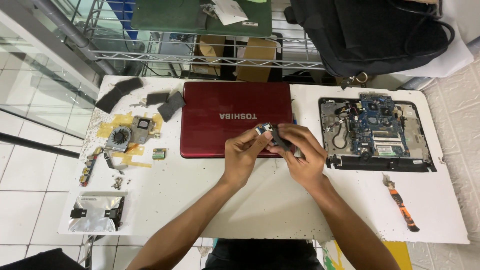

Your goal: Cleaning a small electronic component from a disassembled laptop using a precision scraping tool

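Forearms converge; left hand point(245, 150) and right hand point(300, 150) pinch a small circuit board point(267, 131) over the red laptop point(220, 107).

The scene is seen from a single head-worn camera, aimed steeply downward from above the near edge of the white surface point(260, 200). Nearly the whole surface is taken in, from its left edge to its right edge, at about arm's length. Beyond the far edge, a wire shelf point(200, 50) is caught. No second view is given.
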